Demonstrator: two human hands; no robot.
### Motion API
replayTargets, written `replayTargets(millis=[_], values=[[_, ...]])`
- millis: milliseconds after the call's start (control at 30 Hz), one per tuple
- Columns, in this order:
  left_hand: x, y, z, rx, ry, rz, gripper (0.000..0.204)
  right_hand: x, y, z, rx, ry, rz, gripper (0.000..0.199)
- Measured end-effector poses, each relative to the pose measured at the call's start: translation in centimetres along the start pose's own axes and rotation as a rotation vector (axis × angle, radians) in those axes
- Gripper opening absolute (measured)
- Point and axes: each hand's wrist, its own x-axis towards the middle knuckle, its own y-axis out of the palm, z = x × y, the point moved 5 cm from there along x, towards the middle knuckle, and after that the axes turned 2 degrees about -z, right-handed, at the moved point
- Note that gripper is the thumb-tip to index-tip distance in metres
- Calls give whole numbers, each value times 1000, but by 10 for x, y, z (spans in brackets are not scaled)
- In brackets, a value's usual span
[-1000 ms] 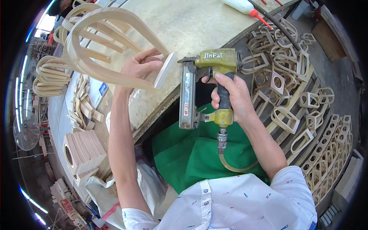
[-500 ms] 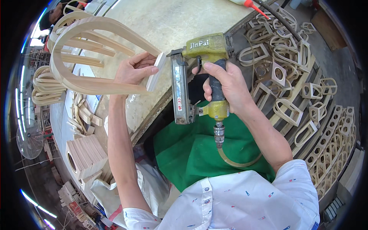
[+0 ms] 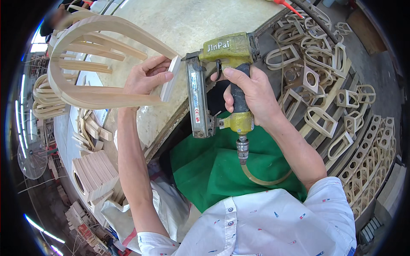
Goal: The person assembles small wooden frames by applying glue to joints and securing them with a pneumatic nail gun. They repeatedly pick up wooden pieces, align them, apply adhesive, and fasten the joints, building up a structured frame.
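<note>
My left hand [image 3: 144, 79] is closed on a short pale wooden strip [image 3: 171, 80], thumb on its side. The strip lies across the two leg ends of a bent, U-shaped wooden frame [image 3: 102, 97], whose curve stands off to the left. My right hand [image 3: 252, 91] grips the dark handle of a yellow-green air nail gun [image 3: 227, 48], a finger by the trigger. The gun's nose is at the strip's upper end, touching or nearly so. A hose [image 3: 265, 183] runs from the fitting under its handle.
Beneath the frame is a worn worktable [image 3: 171, 25]. Stacked square boards [image 3: 95, 176] and wood offcuts [image 3: 94, 128] lie at left, near more bent frames [image 3: 47, 100]. Many small wooden frames [image 3: 320, 123] fill the right side. A red-tipped bottle [image 3: 290, 7] lies at the far edge.
The nail gun, strip and frame have shifted slightly left together. The gun's nose remains by the strip's upper end, and both grips are unchanged.
</note>
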Motion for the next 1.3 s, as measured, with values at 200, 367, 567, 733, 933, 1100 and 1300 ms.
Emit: replayTargets(millis=[200,367,567,733,933,1100,1300], values=[[-2,0,0,19,-14,-21,56,1,1,1,-2,2,-5,30],[0,0,0,-18,-8,-4,54,2,-1,-2,29,20,7,30],[1,-3,5,-50,-22,-33,56,4,-3,-3,35,24,7,29],[1,-5,11,-99,-60,-48,58,7,-9,7,45,-11,6,29],[4,-4,13,-125,-42,-8,58,17,-7,6,12,22,14,28],[3,-3,10,-119,-47,-20,59,14,-9,13,13,-3,2,28],[1,-3,11,-75,-9,-13,61,-9,3,76,-308,-247,1,27]])
